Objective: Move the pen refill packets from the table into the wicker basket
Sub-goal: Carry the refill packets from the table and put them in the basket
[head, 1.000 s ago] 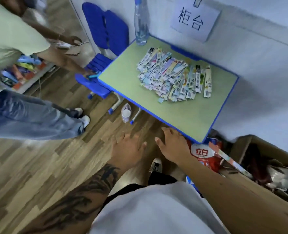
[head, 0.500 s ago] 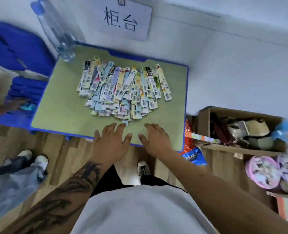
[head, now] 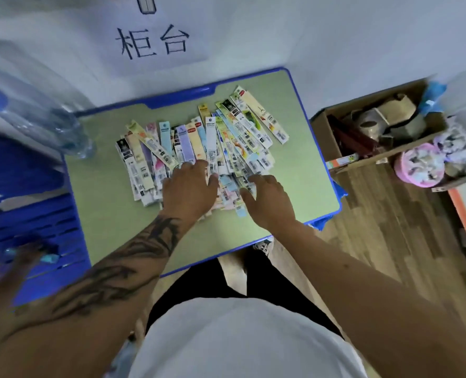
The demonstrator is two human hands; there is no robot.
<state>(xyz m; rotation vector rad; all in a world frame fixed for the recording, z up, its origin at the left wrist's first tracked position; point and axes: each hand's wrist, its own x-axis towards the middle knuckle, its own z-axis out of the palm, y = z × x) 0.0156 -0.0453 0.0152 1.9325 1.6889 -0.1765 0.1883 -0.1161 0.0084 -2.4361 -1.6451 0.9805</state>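
A heap of several long, thin, colourful pen refill packets (head: pixel 199 143) lies spread on the green table (head: pixel 103 192) with its blue rim. My left hand (head: pixel 189 189) lies palm down on the near middle of the heap, fingers spread and reaching onto the packets. My right hand (head: pixel 268 199) rests beside it on the heap's near right edge, fingers stretched forward onto the packets. Neither hand has lifted a packet. No wicker basket shows in this view.
A clear plastic water bottle (head: pixel 40 115) stands at the table's far left corner. A blue chair (head: pixel 32 230) is at the left. An open cardboard box (head: pixel 376 132) of odds and ends and a pink round tub (head: pixel 418 165) sit on the floor at the right.
Both hands have moved forward from the table's near edge onto the heap of packets. The view has swung closer over the table.
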